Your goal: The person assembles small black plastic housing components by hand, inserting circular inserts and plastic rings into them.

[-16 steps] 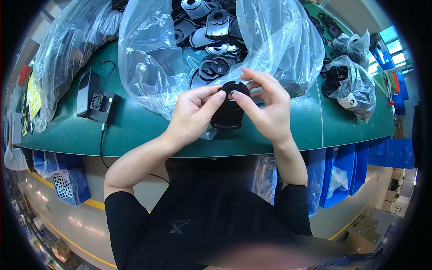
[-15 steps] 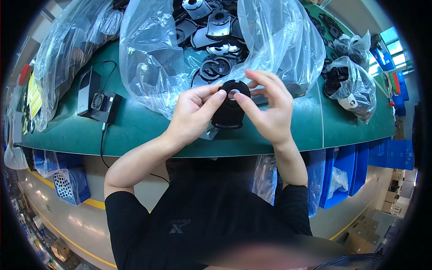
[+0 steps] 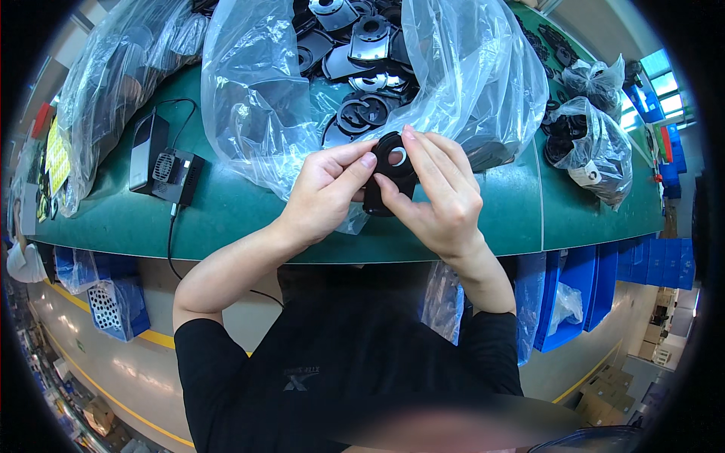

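In front of me, above the green tabletop (image 3: 302,241), a black plastic part (image 3: 383,164) with a rounded top and a round hole is held between my two hands. My left hand (image 3: 317,192) pinches its left edge between thumb and fingers. On the other side, my right hand (image 3: 445,196) grips it, fingertips at the upper right rim and thumb across the lower body. Just beyond lies a large open clear plastic bag (image 3: 249,113), filled with similar black parts (image 3: 368,49), some of them glossy.
A small black device (image 3: 170,170) with a cable sits left. More clear bags (image 3: 124,83) stand at the far left, and smaller bags of black parts (image 3: 596,151) at the right. Blue bins (image 3: 566,302) are below the table's edge.
My right hand has shifted its fingers from raised and spread to closed on the part's right side. The part has tilted slightly; my left hand stays nearly in place.
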